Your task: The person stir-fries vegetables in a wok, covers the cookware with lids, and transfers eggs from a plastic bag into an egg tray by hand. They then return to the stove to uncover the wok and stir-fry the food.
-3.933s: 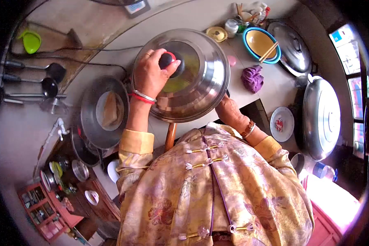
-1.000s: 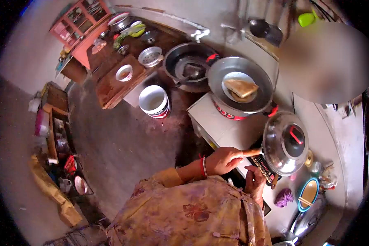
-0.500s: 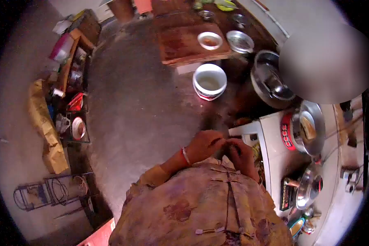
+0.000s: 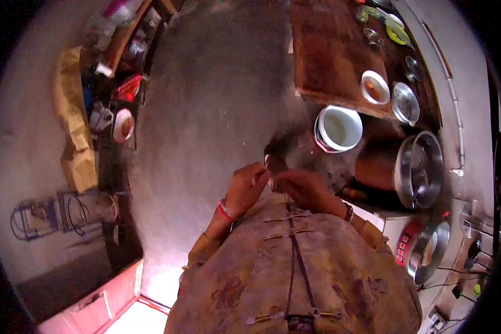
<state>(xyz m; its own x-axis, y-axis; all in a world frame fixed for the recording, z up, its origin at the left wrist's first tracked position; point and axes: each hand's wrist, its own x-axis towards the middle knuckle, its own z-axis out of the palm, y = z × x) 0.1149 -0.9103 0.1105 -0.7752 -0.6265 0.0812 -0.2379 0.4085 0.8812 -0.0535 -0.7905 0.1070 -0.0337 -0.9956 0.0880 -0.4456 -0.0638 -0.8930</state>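
My left hand (image 4: pixel 244 189), with red and white bangles at the wrist, is held in front of my chest with its fingers curled together. Close beside it, my right hand (image 4: pixel 306 188) is bent inward, its fingertips near those of the left. Whatever lies between the fingers is too small and dark to make out. Just below both hands hangs the front of my brown patterned garment (image 4: pixel 284 245), with cords down its middle. Beyond the right hand, a white bucket (image 4: pixel 320 135) with pale liquid inside stands on the floor.
At right is a wooden table (image 4: pixel 334 61) with a white bowl (image 4: pixel 375 87) and a steel strainer (image 4: pixel 405 103). Nearer stand a large metal pot (image 4: pixel 403 172) and a steel basin (image 4: pixel 437 256). Left are shelves, a brown paper roll (image 4: pixel 75 122) and a pink door (image 4: pixel 106 300).
My view has turned, so the bucket and table sit further right and a pink door shows at lower left. Both hands remain together, now further left in view, with the left fingers raised.
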